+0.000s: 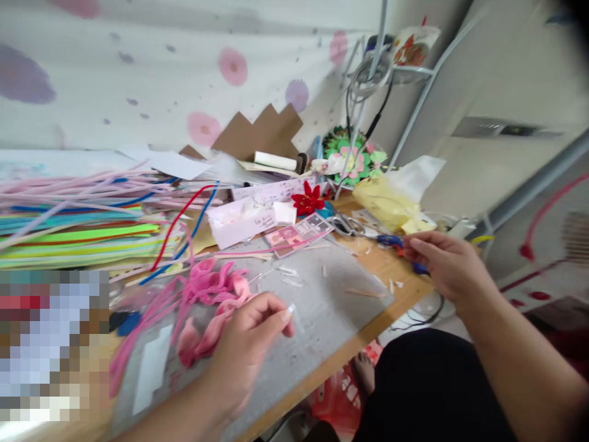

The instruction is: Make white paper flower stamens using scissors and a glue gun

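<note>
My left hand (pixel 248 344) hovers over a grey mat (pixel 322 294), fingers curled in a pinch beside bent pink pipe cleaners (pixel 207 301); whether it grips them is unclear. My right hand (pixel 442 264) is at the table's right edge, closed around a blue-handled tool (pixel 396 242) that is partly hidden by the fingers. Silver scissors (pixel 347 226) lie just left of that tool.
A large stack of coloured pipe cleaners (pixel 83 227) fills the left of the wooden table (pixel 381 319). A white box (pixel 239 222), a red flower (pixel 309 200), a green paper flower (pixel 352 159), yellow plastic (pixel 389 202) and a metal stand (pixel 368 92) crowd the back.
</note>
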Motion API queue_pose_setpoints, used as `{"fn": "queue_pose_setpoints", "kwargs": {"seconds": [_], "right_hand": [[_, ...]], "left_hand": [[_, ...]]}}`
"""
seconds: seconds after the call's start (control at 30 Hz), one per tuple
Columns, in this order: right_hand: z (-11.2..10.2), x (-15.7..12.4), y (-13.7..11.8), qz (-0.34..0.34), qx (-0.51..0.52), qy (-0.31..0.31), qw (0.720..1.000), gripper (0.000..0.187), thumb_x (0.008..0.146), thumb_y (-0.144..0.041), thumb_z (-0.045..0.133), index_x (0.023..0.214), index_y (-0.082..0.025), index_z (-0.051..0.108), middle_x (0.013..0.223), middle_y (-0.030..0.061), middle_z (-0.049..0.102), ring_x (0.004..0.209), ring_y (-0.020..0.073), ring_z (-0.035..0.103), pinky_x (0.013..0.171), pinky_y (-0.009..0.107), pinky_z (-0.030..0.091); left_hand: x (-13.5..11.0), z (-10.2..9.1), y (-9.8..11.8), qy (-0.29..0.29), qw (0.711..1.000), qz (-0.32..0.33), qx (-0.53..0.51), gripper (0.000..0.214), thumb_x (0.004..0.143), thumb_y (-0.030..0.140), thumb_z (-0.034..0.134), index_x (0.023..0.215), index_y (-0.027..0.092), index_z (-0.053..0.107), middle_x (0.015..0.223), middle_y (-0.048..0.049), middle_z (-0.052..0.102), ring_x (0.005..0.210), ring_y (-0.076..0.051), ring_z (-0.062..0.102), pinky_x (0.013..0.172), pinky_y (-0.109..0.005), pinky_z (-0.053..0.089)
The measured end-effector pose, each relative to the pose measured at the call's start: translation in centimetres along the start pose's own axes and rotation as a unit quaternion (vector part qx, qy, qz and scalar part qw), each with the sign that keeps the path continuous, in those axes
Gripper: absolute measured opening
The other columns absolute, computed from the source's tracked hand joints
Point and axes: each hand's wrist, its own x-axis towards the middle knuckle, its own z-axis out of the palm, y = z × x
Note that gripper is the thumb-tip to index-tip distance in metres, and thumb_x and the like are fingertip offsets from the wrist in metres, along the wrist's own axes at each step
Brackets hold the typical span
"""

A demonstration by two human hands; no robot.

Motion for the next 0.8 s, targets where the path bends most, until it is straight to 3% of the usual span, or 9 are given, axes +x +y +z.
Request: {"fn": "queue_pose_setpoints", "kwargs": {"seconds": [0.1,0.17,0.33,0.43,0.57,0.7,0.8], "right_hand": [[-3.9,1.0,3.6,0.019,-0.131,0.031,0.991,0.02,0.071,-0.037,0.062,0.075,-0.018,0.066,0.063,0.004,0.065,0.057,0.0182,0.058,0.055,0.03,0.047],[-5.4,0.9,5.0,0.031,-0.219,0.047,0.974,0.017,0.07,-0.033,0.062,0.074,-0.018,0.067,0.062,0.004,0.066,0.058,0.0198,0.059,0.054,0.03,0.044],[-5.5,1.1,5.0,0.038,-0.37,0.026,0.928,0.016,0.079,-0.029,0.059,0.079,-0.015,0.068,0.07,0.0047,0.067,0.069,0.0207,0.062,0.063,0.032,0.045],[-3.6,1.7,3.3,0.002,-0.402,-0.051,0.914,0.018,0.088,-0.03,0.057,0.092,-0.014,0.064,0.089,0.0038,0.067,0.08,0.0166,0.062,0.075,0.035,0.05],[1.2,3.6,0.6,-0.057,-0.414,-0.139,0.898,0.024,0.091,-0.03,0.054,0.11,-0.015,0.059,0.111,0.0067,0.061,0.093,0.0193,0.061,0.08,0.039,0.052],[7.0,7.2,-1.4,-0.061,-0.439,-0.155,0.883,0.028,0.091,-0.03,0.054,0.115,-0.016,0.056,0.117,0.008,0.058,0.097,0.0208,0.06,0.082,0.041,0.052],[10.1,9.9,-2.2,-0.033,-0.457,-0.155,0.875,0.03,0.091,-0.029,0.056,0.117,-0.015,0.055,0.117,0.0091,0.058,0.098,0.0212,0.06,0.082,0.041,0.052]], "left_hand": [[0.3,-0.1,-0.1,0.013,1.0,-0.015,-0.005,0.018,0.081,0.035,0.057,0.072,0.02,0.058,0.071,-0.0002,0.059,0.075,-0.019,0.052,0.07,-0.032,0.037],[0.5,0.0,0.0,0.022,0.999,-0.023,-0.011,0.019,0.079,0.037,0.058,0.073,0.02,0.06,0.074,-0.001,0.06,0.078,-0.02,0.054,0.07,-0.033,0.038],[0.4,0.2,0.6,0.046,0.998,-0.038,-0.027,0.02,0.073,0.039,0.063,0.067,0.02,0.063,0.07,-0.0007,0.061,0.075,-0.021,0.055,0.068,-0.031,0.04],[0.2,0.3,0.7,0.053,0.996,-0.053,-0.04,0.02,0.071,0.04,0.066,0.068,0.02,0.063,0.071,-0.0009,0.063,0.076,-0.021,0.056,0.067,-0.03,0.041],[0.2,0.5,0.9,0.06,0.995,-0.054,-0.054,0.02,0.07,0.038,0.068,0.068,0.019,0.064,0.073,-0.0024,0.065,0.077,-0.021,0.058,0.066,-0.03,0.042],[0.4,0.5,1.0,0.066,0.994,-0.037,-0.082,0.021,0.068,0.038,0.07,0.066,0.018,0.063,0.072,-0.0027,0.065,0.074,-0.02,0.058,0.064,-0.028,0.042],[0.5,0.3,0.9,0.078,0.991,-0.025,-0.11,0.021,0.069,0.036,0.07,0.063,0.018,0.061,0.071,-0.0027,0.066,0.073,-0.018,0.058,0.062,-0.027,0.042]]}}
